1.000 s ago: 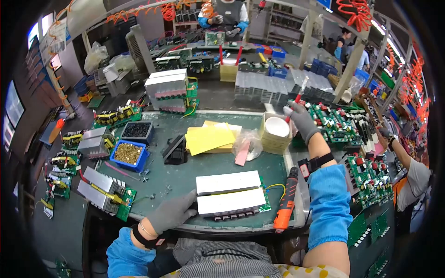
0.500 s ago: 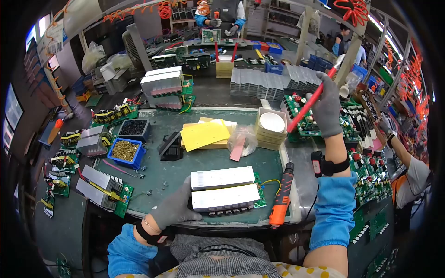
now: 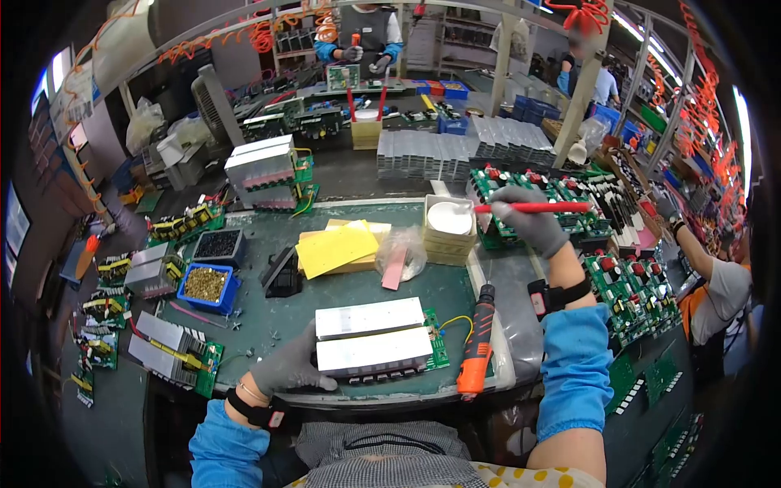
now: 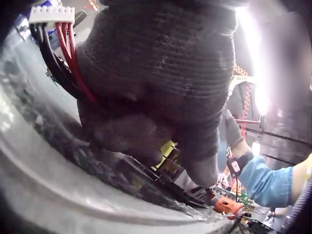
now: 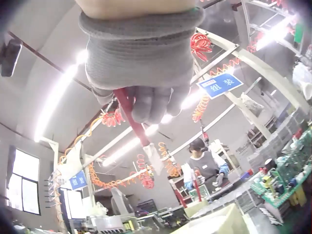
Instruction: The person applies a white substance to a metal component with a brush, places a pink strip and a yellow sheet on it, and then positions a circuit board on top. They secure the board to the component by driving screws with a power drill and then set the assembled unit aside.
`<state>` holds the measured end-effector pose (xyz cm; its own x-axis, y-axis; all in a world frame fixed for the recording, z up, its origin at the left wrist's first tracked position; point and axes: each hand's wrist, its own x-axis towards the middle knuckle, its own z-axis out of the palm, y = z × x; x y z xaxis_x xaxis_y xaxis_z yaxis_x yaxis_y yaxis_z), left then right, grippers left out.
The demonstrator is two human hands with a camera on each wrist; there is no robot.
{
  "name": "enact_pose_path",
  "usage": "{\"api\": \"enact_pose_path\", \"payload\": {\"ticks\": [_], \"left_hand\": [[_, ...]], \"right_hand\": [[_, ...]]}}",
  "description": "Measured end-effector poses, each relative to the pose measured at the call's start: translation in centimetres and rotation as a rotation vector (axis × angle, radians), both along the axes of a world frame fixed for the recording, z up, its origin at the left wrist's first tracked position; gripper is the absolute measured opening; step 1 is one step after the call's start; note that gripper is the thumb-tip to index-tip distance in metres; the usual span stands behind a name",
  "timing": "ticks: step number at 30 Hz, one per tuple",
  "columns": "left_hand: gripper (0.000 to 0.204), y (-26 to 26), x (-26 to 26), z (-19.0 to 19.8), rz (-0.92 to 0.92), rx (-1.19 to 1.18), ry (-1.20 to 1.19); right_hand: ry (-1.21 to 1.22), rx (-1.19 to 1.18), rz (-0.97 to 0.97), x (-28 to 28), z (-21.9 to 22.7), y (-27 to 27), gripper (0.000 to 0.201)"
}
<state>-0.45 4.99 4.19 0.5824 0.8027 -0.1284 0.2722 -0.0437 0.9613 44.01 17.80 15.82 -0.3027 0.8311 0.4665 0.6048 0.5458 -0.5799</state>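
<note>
In the head view, my gloved right hand [image 3: 530, 224] grips a red-handled brush [image 3: 563, 207]. Its pale tip reaches over a white round pot [image 3: 450, 218] set in a cardboard box [image 3: 449, 246]. The right wrist view shows the flat white tip of the brush [image 5: 154, 158] beyond my fingers. My gloved left hand [image 3: 285, 364] holds the left end of a circuit board assembly with two white-topped heat sinks [image 3: 373, 352]. A green board edge [image 3: 438, 346] and a yellow wire show at its right end. In the left wrist view, the glove [image 4: 156, 73] hides most of the assembly.
An orange power screwdriver [image 3: 476, 346] lies right of the assembly. Yellow sheets [image 3: 338, 248], a pink strip [image 3: 394, 268] and a blue tray of brass screws [image 3: 207, 286] lie behind and left. Green circuit boards [image 3: 630, 297] stand at the right. Another person works across the bench.
My right hand rises with the brush, then swings down and left, turning the brush level with its tip over the pot. The left hand stays at the assembly. The head view shifts slightly.
</note>
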Motion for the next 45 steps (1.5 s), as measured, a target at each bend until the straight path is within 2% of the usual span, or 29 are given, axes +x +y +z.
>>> {"api": "enact_pose_path", "payload": {"ticks": [3,6,10,11,14,15,18,19,23,31,34,38,42,45], "left_hand": [[0.119,0.3,0.2,-0.1,0.004,-0.008,-0.008],[0.117,0.1,0.4,0.6,0.033,-0.045,-0.023],[0.116,-0.3,0.4,0.8,0.090,-0.136,-0.075],[0.117,-0.4,0.4,0.9,0.109,-0.162,-0.091],[0.099,-0.7,0.1,2.1,0.150,-0.390,-0.319],[0.088,-0.6,-1.0,1.8,0.172,-0.318,-0.183],[0.075,-0.6,-2.0,1.8,0.303,-0.508,-0.204],[0.068,-0.8,-1.4,1.8,0.336,-0.446,-0.220],[0.069,-0.7,-2.5,-0.9,0.342,-0.352,-0.220],[0.067,-1.5,-1.4,-0.4,0.404,-0.254,-0.169],[0.068,-1.6,-1.6,-0.3,0.409,-0.250,-0.140],[0.066,-1.5,-1.4,-0.3,0.395,-0.240,-0.132],[0.065,-1.8,-1.4,-0.1,0.409,-0.245,-0.100],[0.069,-1.9,-1.4,-0.3,0.413,-0.240,-0.098]], "right_hand": [[0.043,-0.138,0.029,0.4,-2.9,2.0,0.022],[-0.107,-0.061,0.053,0.0,-4.4,3.5,0.025],[-0.216,0.031,0.212,0.1,-5.8,5.0,0.027],[-0.267,0.002,0.182,0.1,-6.3,5.2,0.028],[-0.239,0.086,0.151,-0.4,-7.2,5.0,0.029],[-0.259,0.126,0.149,-0.4,-7.5,5.1,0.029],[-0.299,0.247,0.139,-0.4,-8.3,5.2,0.029],[-0.300,0.285,0.135,-0.4,-8.3,5.0,0.028],[-0.296,0.357,0.112,-0.7,-7.9,3.8,0.027],[-0.213,0.328,0.106,-0.5,-7.5,2.5,0.025],[-0.206,0.304,0.050,-1.2,-7.6,2.2,0.026],[-0.189,0.343,-0.028,-1.8,-7.5,1.6,0.027],[-0.277,0.512,-0.089,-2.4,-7.8,0.8,0.024],[-0.200,0.546,-0.117,-4.2,-5.8,-1.6,0.025]]}}
